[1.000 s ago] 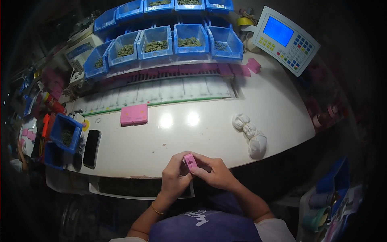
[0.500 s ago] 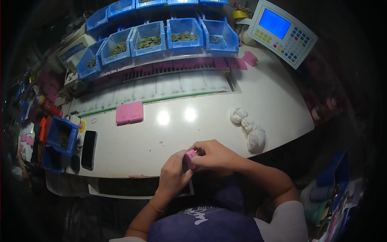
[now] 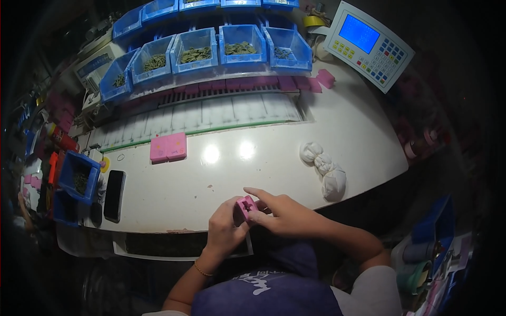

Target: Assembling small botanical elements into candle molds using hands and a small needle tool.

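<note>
Over the table's near edge I hold a small pink block (image 3: 246, 207) whose upper face shows a dark hollow. My left hand (image 3: 224, 224) grips it from the left, fingers behind and thumb in front. From the right, my right hand (image 3: 287, 213) pinches the block with its thumb against the near corner; its index finger is raised and stretched past the far side. What sits inside the hollow is too small to make out.
Two pink blocks (image 3: 168, 148) lie side by side on the white table (image 3: 253, 174). A knotted white cloth bundle (image 3: 325, 171) is at right, a black phone (image 3: 114, 196) at left. Blue bins (image 3: 195, 47) line the back beside a keypad panel (image 3: 369, 45); another blue bin (image 3: 79, 176) stands left.
The pink block has turned so its hollow faces up into view. My right hand's fingers have loosened, and the index finger has lifted away from the block.
</note>
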`<state>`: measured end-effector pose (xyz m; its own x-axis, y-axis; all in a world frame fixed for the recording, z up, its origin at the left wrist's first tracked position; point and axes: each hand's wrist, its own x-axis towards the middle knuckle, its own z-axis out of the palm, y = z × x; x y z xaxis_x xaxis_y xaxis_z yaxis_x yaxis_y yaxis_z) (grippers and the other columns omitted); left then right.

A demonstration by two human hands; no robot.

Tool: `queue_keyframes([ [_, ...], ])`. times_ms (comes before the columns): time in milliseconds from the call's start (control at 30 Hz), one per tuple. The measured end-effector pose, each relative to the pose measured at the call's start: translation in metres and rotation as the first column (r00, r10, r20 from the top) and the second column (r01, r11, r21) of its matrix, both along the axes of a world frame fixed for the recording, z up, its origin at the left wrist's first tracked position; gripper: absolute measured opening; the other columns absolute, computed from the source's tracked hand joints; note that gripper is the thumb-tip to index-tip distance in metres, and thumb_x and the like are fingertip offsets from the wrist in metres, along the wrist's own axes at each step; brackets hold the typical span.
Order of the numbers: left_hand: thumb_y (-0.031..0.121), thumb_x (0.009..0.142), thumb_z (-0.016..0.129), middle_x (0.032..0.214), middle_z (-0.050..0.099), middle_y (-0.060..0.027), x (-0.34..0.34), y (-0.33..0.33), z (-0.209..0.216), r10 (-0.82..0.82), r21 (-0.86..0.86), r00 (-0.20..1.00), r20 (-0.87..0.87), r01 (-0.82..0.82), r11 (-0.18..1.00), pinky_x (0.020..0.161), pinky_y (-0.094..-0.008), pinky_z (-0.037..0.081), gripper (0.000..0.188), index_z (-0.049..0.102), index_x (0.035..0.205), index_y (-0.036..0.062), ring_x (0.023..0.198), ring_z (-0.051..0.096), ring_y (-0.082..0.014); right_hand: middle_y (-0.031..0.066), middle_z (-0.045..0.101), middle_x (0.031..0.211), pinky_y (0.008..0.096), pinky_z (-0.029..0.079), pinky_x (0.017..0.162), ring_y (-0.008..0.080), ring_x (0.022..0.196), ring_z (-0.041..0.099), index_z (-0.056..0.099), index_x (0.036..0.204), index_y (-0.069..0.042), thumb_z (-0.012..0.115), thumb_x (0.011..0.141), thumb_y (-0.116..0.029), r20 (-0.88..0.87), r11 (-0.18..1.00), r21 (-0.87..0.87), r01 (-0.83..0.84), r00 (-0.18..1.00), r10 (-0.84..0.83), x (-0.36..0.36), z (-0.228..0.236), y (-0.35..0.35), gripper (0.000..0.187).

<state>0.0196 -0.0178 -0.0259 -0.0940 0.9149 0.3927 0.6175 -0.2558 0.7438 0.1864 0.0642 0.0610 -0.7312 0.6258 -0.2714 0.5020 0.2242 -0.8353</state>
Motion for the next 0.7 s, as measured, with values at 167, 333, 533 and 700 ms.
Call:
queue_keyframes([
  [167, 0.020, 0.076, 0.080, 0.098, 0.066, -0.0178, 0.001, 0.000, 0.001, 0.003, -0.018, 0.999, 0.042, -0.002, 1.000, 0.076, -0.0416, 0.053, 0.050, 0.057, 0.117, 0.0024, 0.087, 0.066, -0.0354, 0.0261, 0.066, 0.109, 0.0373, 0.051, 0.089, 0.0280, 0.100, 0.067, 0.031, 0.146, -0.003, 0.047, 0.100, -0.012, -0.178, 0.998, -0.063, 0.003, 0.984, -0.014, 0.006, -0.014, -0.004, 0.050],
  [333, 0.019, 0.075, 0.080, 0.100, 0.066, -0.0183, -0.001, -0.002, -0.007, 0.017, -0.013, 0.999, 0.051, -0.017, 1.000, 0.077, -0.0400, 0.054, 0.050, 0.058, 0.117, 0.0021, 0.089, 0.067, -0.0344, 0.0246, 0.067, 0.103, 0.0392, 0.051, 0.085, 0.0339, 0.094, 0.068, 0.037, 0.138, 0.002, 0.046, 0.099, -0.012, -0.308, 0.989, -0.023, 0.146, 0.940, -0.146, 0.001, -0.028, -0.017, 0.043],
  [533, 0.015, 0.074, 0.084, 0.101, 0.069, -0.0130, 0.001, -0.006, 0.001, 0.034, -0.142, 0.940, 0.339, 0.016, 0.990, 0.080, -0.0357, 0.055, 0.055, 0.057, 0.120, 0.0016, 0.093, 0.069, -0.0228, 0.0176, 0.064, 0.104, 0.0333, 0.051, 0.084, 0.0222, 0.095, 0.065, 0.034, 0.140, 0.001, 0.044, 0.102, -0.011, -0.380, 0.942, -0.267, 0.201, 0.877, -0.295, 0.008, -0.038, -0.014, 0.041],
  [700, 0.016, 0.073, 0.086, 0.108, 0.064, -0.0147, 0.006, -0.005, -0.012, 0.086, 0.000, 0.967, 0.238, -0.089, 0.996, 0.083, -0.0355, 0.054, 0.058, 0.057, 0.121, 0.0031, 0.098, 0.066, -0.0241, 0.0187, 0.068, 0.100, 0.0342, 0.051, 0.084, 0.0237, 0.091, 0.067, 0.038, 0.139, 0.000, 0.043, 0.102, -0.015, -0.370, 0.952, -0.098, 0.290, 0.877, -0.305, 0.006, -0.046, -0.015, 0.040],
])
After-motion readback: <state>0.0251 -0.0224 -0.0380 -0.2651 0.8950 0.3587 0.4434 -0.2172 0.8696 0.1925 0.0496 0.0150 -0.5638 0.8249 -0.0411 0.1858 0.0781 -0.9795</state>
